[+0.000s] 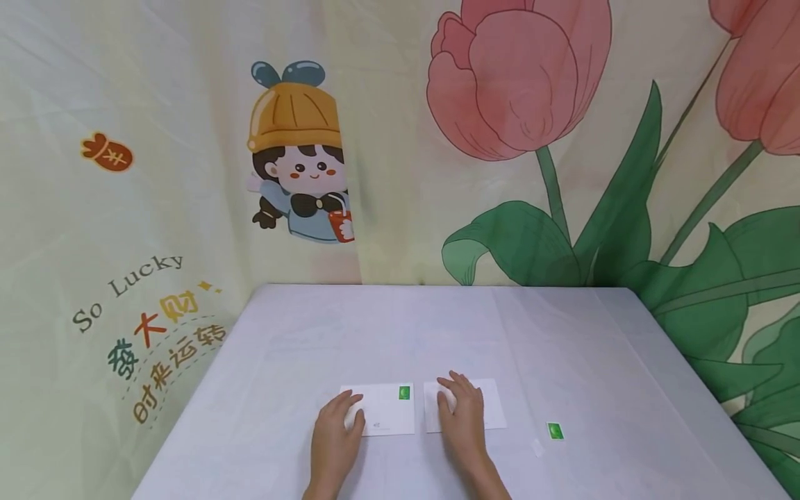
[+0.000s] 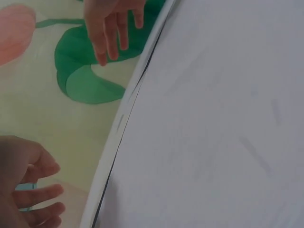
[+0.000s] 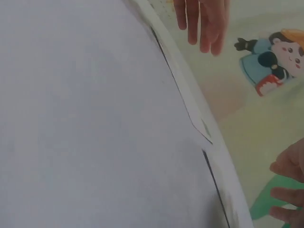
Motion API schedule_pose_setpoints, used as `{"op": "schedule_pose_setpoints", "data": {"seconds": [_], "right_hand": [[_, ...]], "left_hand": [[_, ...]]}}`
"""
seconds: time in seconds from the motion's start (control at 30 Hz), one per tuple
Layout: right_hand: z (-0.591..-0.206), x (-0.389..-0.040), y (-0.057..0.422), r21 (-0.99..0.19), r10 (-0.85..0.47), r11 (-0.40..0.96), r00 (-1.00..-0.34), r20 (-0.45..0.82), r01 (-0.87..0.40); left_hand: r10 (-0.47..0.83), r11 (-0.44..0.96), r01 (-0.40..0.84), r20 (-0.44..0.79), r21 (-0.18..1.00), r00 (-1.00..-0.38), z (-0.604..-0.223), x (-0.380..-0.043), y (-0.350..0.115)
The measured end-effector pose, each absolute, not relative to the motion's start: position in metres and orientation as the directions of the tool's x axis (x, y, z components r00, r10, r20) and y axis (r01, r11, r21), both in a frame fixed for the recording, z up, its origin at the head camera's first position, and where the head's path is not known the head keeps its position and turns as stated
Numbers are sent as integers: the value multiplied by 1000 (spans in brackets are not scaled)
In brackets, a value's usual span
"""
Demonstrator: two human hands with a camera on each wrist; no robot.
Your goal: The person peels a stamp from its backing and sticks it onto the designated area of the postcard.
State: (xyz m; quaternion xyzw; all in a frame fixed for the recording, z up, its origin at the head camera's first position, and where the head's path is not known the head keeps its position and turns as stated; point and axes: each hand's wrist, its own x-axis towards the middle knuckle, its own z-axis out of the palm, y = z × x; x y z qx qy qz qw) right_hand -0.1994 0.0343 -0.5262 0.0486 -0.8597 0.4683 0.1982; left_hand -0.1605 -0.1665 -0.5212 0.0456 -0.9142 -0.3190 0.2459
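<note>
Two flat white envelope-like rectangles lie side by side on the white table. A green stamp [image 1: 404, 393] is in the upper right corner of the left envelope [image 1: 394, 415], with a small print mark near its bottom edge. My left hand [image 1: 334, 441] rests at that envelope's left end, fingers relaxed and slightly bent. Over the right envelope [image 1: 494, 406] my right hand [image 1: 464, 423] lies with fingers spread, hiding its middle. Both hands also appear in the wrist views: the left hand [image 2: 28, 190] and the right hand [image 3: 289, 187], loosely extended, without the envelopes in sight.
A loose green stamp with a white border [image 1: 555, 431] lies on the table right of the right envelope. Next to it is a small pale scrap [image 1: 538, 448]. The white table [image 1: 400, 326] ends at a printed cloth backdrop [image 1: 394, 173] with tulips and a cartoon figure.
</note>
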Motion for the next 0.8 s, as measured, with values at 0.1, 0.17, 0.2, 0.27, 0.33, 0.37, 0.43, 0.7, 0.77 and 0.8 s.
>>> {"op": "schedule_pose_setpoints", "data": {"seconds": [0.1,0.17,0.2,0.27,0.33,0.37,0.43,0.7,0.77,0.8], "right_hand": [[-520,-198,60,-780,172,579,-900,400,-236],[-517,-196,77,-774,220,600,-888,405,-204],[-516,-195,85,-772,243,607,-883,403,-185],[-514,-193,101,-765,284,626,-871,401,-149],[-512,-190,117,-755,313,645,-861,402,-118],[-511,-188,126,-751,325,652,-854,406,-108],[-510,-184,142,-742,342,663,-842,418,-99],[-519,-173,200,-726,274,688,-926,258,1],[-523,-170,212,-714,230,699,-959,166,44],[-525,-169,216,-708,210,704,-970,124,62]], "left_hand": [[-191,807,150,493,571,-849,-519,-160,-145],[-144,813,199,520,547,-842,-519,-159,-131],[-120,817,218,527,534,-841,-519,-158,-124],[-75,818,254,534,515,-842,-520,-158,-113],[-33,819,287,539,497,-842,-522,-158,-102],[-13,820,299,538,488,-843,-523,-158,-97],[31,818,330,537,471,-843,-525,-159,-88],[314,800,484,440,355,-841,-543,-161,-66],[375,794,518,415,318,-829,-546,-162,-65],[398,791,533,408,301,-822,-548,-162,-64]]}}
